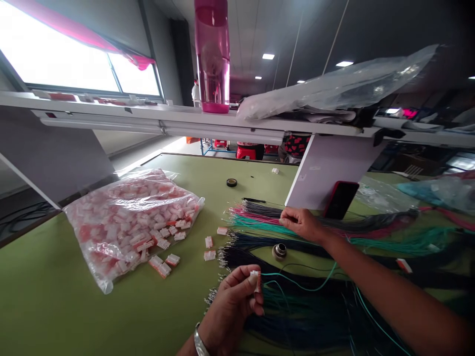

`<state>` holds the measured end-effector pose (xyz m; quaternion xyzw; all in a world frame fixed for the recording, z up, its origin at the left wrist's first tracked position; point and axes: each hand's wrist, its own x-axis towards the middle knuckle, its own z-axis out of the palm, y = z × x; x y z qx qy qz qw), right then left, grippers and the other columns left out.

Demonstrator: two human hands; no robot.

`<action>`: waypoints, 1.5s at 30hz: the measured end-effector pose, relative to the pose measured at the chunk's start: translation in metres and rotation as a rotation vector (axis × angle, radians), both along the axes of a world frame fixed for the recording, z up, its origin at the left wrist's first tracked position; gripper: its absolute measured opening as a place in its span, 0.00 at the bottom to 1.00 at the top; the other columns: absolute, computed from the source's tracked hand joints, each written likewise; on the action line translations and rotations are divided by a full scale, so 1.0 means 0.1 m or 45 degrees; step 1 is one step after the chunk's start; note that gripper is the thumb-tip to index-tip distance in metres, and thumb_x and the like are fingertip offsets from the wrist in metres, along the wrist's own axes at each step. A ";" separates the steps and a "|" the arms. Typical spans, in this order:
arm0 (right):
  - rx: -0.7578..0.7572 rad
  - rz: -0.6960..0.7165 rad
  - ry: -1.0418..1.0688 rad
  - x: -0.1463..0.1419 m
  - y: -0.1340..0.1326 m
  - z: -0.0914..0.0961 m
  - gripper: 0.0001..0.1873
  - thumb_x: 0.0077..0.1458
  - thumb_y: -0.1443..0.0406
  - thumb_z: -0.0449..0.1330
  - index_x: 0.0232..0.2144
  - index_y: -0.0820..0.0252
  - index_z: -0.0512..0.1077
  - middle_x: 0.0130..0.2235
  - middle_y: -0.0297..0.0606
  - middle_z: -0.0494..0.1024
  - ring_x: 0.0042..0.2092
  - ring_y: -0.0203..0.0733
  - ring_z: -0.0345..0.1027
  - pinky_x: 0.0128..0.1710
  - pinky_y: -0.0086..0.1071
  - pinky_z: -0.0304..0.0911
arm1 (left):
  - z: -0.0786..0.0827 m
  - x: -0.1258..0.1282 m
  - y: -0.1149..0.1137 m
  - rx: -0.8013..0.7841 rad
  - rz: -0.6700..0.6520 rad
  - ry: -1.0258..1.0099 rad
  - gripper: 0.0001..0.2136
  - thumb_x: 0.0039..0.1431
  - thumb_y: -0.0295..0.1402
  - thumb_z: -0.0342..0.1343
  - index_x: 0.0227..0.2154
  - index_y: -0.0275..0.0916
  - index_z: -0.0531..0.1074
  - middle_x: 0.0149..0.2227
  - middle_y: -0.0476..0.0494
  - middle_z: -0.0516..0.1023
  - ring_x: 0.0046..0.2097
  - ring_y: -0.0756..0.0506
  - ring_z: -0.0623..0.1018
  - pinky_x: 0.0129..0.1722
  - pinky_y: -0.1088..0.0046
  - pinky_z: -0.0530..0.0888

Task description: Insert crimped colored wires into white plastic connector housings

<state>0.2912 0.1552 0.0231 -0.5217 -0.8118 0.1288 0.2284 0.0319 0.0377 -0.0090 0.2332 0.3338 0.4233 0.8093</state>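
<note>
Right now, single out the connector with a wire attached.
The connector pinched in the left hand: a green wire leads from it, while loose ones on the table show none.

A wire-harness workshop (green workbench, bundled wires, bagged connectors)

The room is quite bright. Strong daylight comes through the window on the left side, and this part is so overexposed that it shows almost only white. The ceiling lamps look small and add softer light from above. The plastic bag has white glare on its surface. Shadows on the tabletop are soft, and the right hand looks sharp, without much blur. The far right side is dim, and at the edges the wide lens bends the shelf clearly.
</note>
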 end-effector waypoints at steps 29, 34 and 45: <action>-0.424 0.025 0.595 -0.70 -1.16 0.14 0.07 0.52 0.66 0.59 0.23 0.62 0.73 0.21 0.29 0.67 0.23 0.30 0.54 0.20 0.24 0.50 | 0.06 0.01 -0.06 -0.139 -0.072 -0.155 0.10 0.52 0.28 0.65 0.38 0.34 0.76 0.24 0.48 0.73 0.23 0.53 0.72 0.22 0.79 0.72; -0.389 -0.020 0.577 -0.74 -1.16 0.13 0.07 0.51 0.66 0.59 0.22 0.62 0.72 0.20 0.30 0.68 0.23 0.31 0.56 0.20 0.24 0.52 | 0.07 0.02 -0.06 -0.131 -0.078 -0.111 0.11 0.51 0.30 0.66 0.38 0.34 0.76 0.24 0.48 0.73 0.23 0.53 0.72 0.22 0.79 0.72; -0.319 -0.039 0.509 -0.75 -1.19 0.06 0.08 0.51 0.67 0.58 0.21 0.60 0.70 0.20 0.29 0.68 0.22 0.31 0.56 0.19 0.24 0.51 | 0.09 0.04 -0.10 -0.047 -0.048 -0.013 0.14 0.48 0.32 0.68 0.37 0.33 0.77 0.24 0.48 0.73 0.24 0.52 0.72 0.23 0.77 0.72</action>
